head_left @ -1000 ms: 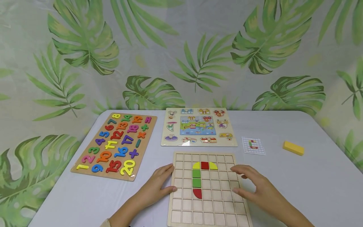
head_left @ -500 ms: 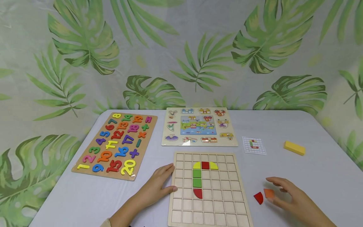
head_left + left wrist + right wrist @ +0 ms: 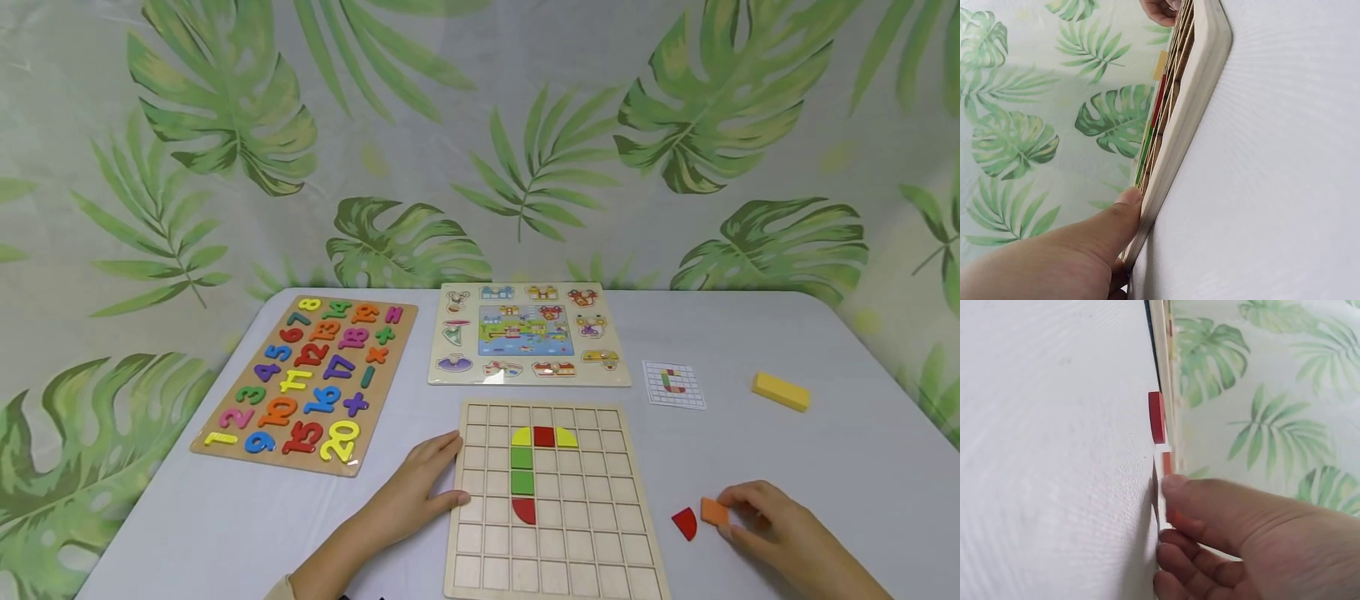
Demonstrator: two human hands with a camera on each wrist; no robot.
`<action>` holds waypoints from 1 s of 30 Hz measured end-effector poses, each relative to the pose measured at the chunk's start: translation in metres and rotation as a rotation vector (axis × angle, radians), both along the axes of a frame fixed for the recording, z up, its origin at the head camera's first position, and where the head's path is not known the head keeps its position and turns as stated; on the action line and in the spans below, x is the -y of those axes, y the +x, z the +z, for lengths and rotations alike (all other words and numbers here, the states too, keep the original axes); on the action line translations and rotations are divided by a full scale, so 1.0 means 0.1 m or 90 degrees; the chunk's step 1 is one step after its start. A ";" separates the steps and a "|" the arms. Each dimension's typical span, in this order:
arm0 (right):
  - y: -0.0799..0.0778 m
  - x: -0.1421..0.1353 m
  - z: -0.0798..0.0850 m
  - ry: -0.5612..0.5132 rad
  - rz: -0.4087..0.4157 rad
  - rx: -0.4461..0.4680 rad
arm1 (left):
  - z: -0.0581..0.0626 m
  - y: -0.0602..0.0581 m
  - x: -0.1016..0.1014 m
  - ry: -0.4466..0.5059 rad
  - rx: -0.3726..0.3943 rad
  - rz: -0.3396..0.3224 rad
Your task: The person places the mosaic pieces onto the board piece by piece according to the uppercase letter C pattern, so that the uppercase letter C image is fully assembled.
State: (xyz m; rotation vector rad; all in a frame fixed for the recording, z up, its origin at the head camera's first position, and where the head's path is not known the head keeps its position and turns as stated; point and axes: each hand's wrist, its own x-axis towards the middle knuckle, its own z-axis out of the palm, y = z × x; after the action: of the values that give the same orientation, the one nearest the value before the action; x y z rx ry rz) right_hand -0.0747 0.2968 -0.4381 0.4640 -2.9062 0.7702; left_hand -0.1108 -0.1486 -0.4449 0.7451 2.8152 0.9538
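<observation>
A wooden grid board [image 3: 555, 550] lies at front centre, holding yellow and red quarter-round tiles, a red square tile [image 3: 543, 437] and green square tiles [image 3: 522, 470]. My left hand [image 3: 420, 487] rests at its left edge with fingers extended; in the left wrist view the thumb [image 3: 1127, 199] touches the rim. Right of the board, my right hand [image 3: 776, 525] pinches an orange square tile [image 3: 712, 512] between thumb and fingers, close to the table. Just left of that tile lies a loose red quarter-round tile [image 3: 686, 523], seen edge-on [image 3: 1156, 417] in the right wrist view.
A number puzzle board [image 3: 300, 392] lies at left. Behind the grid sits a picture peg puzzle [image 3: 525, 333]. A small pattern card [image 3: 673, 385] and a yellow block [image 3: 781, 392] are at right on the white table [image 3: 750, 333], with a leaf-print cloth [image 3: 420, 167] hanging behind.
My right hand has moved from above the board's right side to the right, onto the orange tile, its fingers closing on the tile's edge. The left hand has stayed in place.
</observation>
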 end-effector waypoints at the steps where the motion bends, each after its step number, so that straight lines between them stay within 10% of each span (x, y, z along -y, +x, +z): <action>1: 0.00 0.01 0.02 -0.004 -0.007 0.005 | 0.00 0.00 0.00 -0.001 0.002 0.001; 13: -0.04 0.39 0.30 -0.139 0.101 -0.163 | 0.00 0.00 0.00 0.004 0.000 0.001; 30: -0.20 1.27 0.17 -0.219 0.328 -0.097 | 0.00 0.00 0.00 0.004 0.003 -0.002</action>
State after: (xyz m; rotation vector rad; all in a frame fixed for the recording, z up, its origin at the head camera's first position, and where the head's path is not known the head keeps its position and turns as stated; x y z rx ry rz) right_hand -0.0946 0.1702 -0.4211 1.1877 -2.4552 1.2035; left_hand -0.1110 -0.1483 -0.4448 0.7470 2.8075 0.9631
